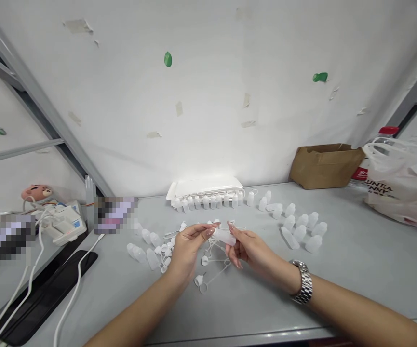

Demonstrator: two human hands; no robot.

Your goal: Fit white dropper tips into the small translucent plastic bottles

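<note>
A small translucent squeeze bottle (224, 236) lies sideways between my two hands above the table. The fingers of my left hand (190, 246) pinch its neck end, and my right hand (246, 246) grips its base end. Below and around them lie white caps with ring straps (205, 260), one cap with a thin metal needle tip (199, 280) nearest me. Loose bottles (152, 259) lie left of my left hand. More bottles (300, 233) stand or lie to the right.
A row of capped bottles (212, 202) stands before a white packet (208, 185) at the wall. A cardboard box (326, 166) and a plastic bag (396, 188) are at the back right. Cables (80, 274), a power strip (63, 224) and a black tray (49, 299) lie left.
</note>
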